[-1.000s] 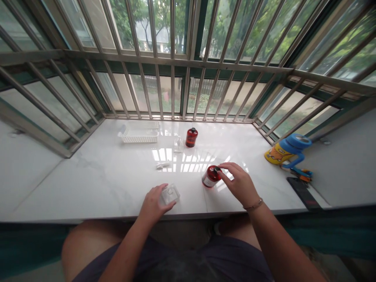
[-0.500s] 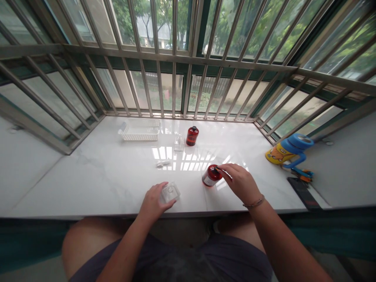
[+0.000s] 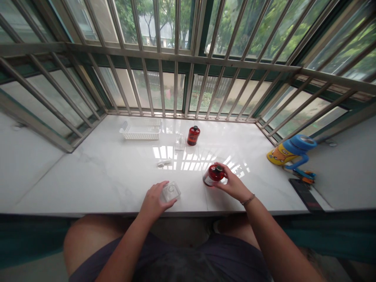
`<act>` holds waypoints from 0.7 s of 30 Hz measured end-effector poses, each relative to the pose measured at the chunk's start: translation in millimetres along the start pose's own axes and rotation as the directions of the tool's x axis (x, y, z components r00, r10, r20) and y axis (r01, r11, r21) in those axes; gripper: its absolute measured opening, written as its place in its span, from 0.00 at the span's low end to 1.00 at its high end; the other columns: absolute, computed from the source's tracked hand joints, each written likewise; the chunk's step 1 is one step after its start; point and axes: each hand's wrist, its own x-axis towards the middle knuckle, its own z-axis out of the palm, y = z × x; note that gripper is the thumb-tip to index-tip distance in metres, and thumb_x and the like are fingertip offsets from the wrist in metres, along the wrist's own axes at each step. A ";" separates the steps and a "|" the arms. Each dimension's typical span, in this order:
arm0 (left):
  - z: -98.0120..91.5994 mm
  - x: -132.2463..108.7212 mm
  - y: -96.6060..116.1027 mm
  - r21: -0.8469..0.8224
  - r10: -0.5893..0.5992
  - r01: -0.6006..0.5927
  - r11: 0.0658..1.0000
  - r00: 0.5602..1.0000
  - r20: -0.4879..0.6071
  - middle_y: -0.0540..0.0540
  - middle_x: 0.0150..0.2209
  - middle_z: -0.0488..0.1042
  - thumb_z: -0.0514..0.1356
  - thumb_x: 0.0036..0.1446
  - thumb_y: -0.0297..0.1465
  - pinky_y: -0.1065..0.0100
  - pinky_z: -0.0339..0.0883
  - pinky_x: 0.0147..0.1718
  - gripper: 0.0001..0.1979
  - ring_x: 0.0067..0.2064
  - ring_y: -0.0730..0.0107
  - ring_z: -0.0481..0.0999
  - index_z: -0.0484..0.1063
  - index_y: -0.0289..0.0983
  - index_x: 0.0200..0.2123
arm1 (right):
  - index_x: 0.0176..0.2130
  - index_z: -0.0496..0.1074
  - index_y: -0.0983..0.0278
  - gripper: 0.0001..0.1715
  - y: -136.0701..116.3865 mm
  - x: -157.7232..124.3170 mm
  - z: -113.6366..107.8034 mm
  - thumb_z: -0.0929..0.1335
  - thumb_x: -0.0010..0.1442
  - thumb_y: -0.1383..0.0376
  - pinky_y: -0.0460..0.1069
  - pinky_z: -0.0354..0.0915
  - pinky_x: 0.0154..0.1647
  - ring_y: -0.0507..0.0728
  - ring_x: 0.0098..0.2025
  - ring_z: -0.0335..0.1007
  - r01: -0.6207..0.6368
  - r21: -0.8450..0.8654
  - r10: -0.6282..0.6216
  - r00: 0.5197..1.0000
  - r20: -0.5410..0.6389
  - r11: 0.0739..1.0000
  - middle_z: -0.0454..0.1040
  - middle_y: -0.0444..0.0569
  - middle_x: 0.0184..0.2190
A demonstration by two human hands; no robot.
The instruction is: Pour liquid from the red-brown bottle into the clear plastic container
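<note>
At the near edge of the marble sill point(image 3: 88, 184), left hand point(image 3: 154, 203) cups a clear plastic case point(image 3: 170, 191); right hand point(image 3: 233, 186) grips a tilted red bottle point(image 3: 213, 175). Farther back, second red bottle point(image 3: 193, 135), white plastic basket point(image 3: 141, 131).

From my seat, a white marble windowsill point(image 3: 88, 184) stretched ahead, backed by steel window bars point(image 3: 176, 55). At eleven o'clock sat a white plastic mesh basket point(image 3: 140, 130). At twelve stood a small clear glass bottle point(image 3: 180, 142) just beside a red bottle with a black cap point(image 3: 193, 135), with a small white piece point(image 3: 163, 163) nearer me. A yellow cup with a blue lid point(image 3: 281, 155) stood at two o'clock, and a black phone point(image 3: 304, 194) lay at three.
</note>
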 end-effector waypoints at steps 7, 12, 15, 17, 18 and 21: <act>2.6 -0.4 10.6 -0.113 -0.106 0.107 0.988 0.994 0.016 0.41 0.54 0.80 0.77 0.48 0.37 0.46 0.73 0.59 0.36 0.55 0.49 0.80 0.70 0.41 0.59 | 0.64 0.63 0.59 0.48 20.2 -2.4 43.2 0.81 0.52 0.50 0.66 0.71 0.63 0.67 0.58 0.78 -0.105 0.180 0.130 0.983 -0.131 0.978 0.78 0.56 0.57; -7.7 4.6 41.2 -0.227 -0.102 0.116 0.967 0.992 0.071 0.44 0.54 0.80 0.77 0.50 0.40 0.54 0.76 0.56 0.33 0.55 0.53 0.80 0.72 0.43 0.58 | 0.62 0.65 0.59 0.48 11.2 -7.8 63.5 0.81 0.50 0.48 0.64 0.75 0.59 0.67 0.54 0.79 -0.087 0.142 0.119 0.965 -0.234 0.986 0.79 0.56 0.55; -12.8 8.9 53.3 -0.227 -0.074 0.083 0.970 0.996 0.046 0.43 0.56 0.79 0.77 0.51 0.41 0.52 0.74 0.59 0.35 0.57 0.51 0.79 0.72 0.43 0.60 | 0.61 0.65 0.58 0.46 1.4 -11.7 72.7 0.81 0.51 0.49 0.62 0.76 0.57 0.66 0.54 0.80 -0.073 0.122 0.099 0.970 -0.224 0.990 0.79 0.55 0.55; -13.3 11.0 55.7 -0.210 -0.053 0.062 0.976 0.998 0.045 0.42 0.56 0.79 0.77 0.50 0.40 0.50 0.72 0.61 0.35 0.57 0.50 0.79 0.72 0.42 0.60 | 0.62 0.65 0.58 0.46 -5.1 -15.1 77.9 0.81 0.52 0.49 0.62 0.75 0.58 0.66 0.53 0.80 -0.080 0.113 0.102 0.972 -0.213 0.990 0.79 0.54 0.55; -13.0 11.4 56.1 -0.206 -0.046 0.056 0.977 0.998 0.052 0.42 0.55 0.79 0.78 0.49 0.40 0.49 0.72 0.61 0.36 0.57 0.49 0.79 0.73 0.42 0.60 | 0.62 0.65 0.58 0.46 -8.4 -17.1 80.1 0.81 0.52 0.49 0.63 0.75 0.58 0.65 0.54 0.80 -0.083 0.104 0.103 0.972 -0.210 0.991 0.79 0.54 0.55; -12.2 9.8 58.7 -0.219 -0.044 0.062 0.974 0.995 0.086 0.41 0.55 0.80 0.78 0.48 0.41 0.48 0.72 0.61 0.38 0.57 0.49 0.79 0.72 0.42 0.61 | 0.62 0.65 0.57 0.45 -19.4 -23.3 83.8 0.80 0.54 0.49 0.64 0.72 0.62 0.66 0.56 0.78 -0.057 0.039 0.063 0.977 -0.201 0.998 0.77 0.54 0.57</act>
